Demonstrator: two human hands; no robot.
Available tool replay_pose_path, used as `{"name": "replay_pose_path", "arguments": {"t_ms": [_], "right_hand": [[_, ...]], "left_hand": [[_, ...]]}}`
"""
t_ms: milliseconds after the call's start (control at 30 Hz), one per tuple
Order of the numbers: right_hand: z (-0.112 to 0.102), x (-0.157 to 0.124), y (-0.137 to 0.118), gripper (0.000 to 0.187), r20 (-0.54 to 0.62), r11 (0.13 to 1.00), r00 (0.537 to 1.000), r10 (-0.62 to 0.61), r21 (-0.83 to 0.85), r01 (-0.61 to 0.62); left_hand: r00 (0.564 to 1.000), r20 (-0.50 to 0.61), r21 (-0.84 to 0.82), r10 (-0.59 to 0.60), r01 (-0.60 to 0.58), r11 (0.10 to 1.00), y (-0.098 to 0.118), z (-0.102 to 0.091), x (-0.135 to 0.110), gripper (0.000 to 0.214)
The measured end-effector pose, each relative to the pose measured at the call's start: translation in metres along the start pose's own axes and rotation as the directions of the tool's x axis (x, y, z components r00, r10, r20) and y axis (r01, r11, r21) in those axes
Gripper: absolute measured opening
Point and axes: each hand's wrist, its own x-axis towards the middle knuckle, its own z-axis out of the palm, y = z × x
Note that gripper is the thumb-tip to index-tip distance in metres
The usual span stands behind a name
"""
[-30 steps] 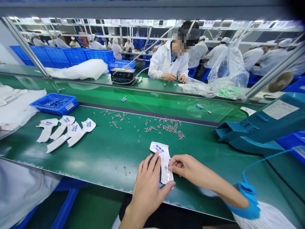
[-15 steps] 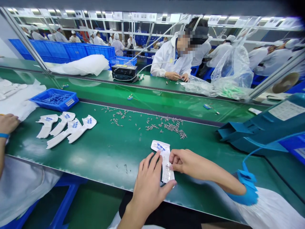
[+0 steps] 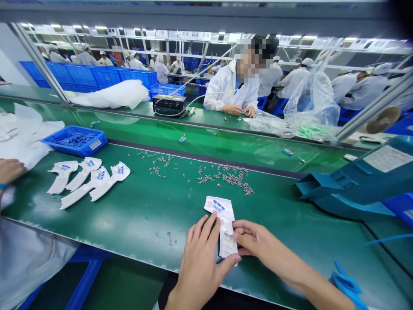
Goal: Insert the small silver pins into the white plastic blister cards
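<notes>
A white plastic shell part with blue buttons at its far end lies on the green table near the front edge. My left hand rests on it, fingers stretched along its left side and thumb under its near end. My right hand is pinched at the part's right edge, fingers pressed together on something too small to make out. A scatter of small metal screws lies just beyond the part.
Several more white shell parts lie at the left, behind them a blue tray. A teal bin stands at the right. Another person's hand rests at the far left. A worker in white sits across the belt.
My right hand has slid a little nearer along the part's right edge. My left hand stays on the part. The other person's hand came in at the left.
</notes>
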Motion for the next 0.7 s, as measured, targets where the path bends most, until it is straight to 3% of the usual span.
{"name": "replay_pose_path", "arguments": {"t_ms": [67,267,433,500,600,700], "right_hand": [[0.002,0.001,0.002,0.044,0.026,0.998,0.999,-0.026,-0.063,0.027],[0.005,0.013,0.003,0.038,-0.04,0.96,0.99,-0.134,-0.254,0.119],[0.008,0.013,0.005,0.039,-0.03,0.971,0.989,-0.142,-0.2,0.133],[0.001,0.014,-0.002,0.04,-0.013,0.986,0.994,-0.109,-0.125,0.106],[-0.029,0.03,-0.025,0.039,-0.069,0.993,0.992,-0.107,-0.054,0.103],[-0.078,0.07,-0.059,0.033,-0.227,0.959,0.932,-0.281,-0.097,0.266]], "left_hand": [[1.0,-0.008,0.003,-0.001,0.001,1.0,0.001,-0.001,0.0,0.071],[1.0,-0.001,0.046,-0.001,0.001,0.999,-0.001,-0.001,0.003,0.072],[0.999,-0.026,0.055,0.023,-0.021,0.998,-0.006,0.012,0.001,0.076],[0.996,-0.084,0.029,0.04,-0.038,0.999,-0.01,0.009,0.002,0.08],[0.953,-0.301,0.022,-0.047,0.056,0.998,-0.031,-0.022,0.003,0.062],[0.834,-0.53,0.145,-0.151,0.265,0.953,-0.081,-0.077,0.001,0.049]]}}
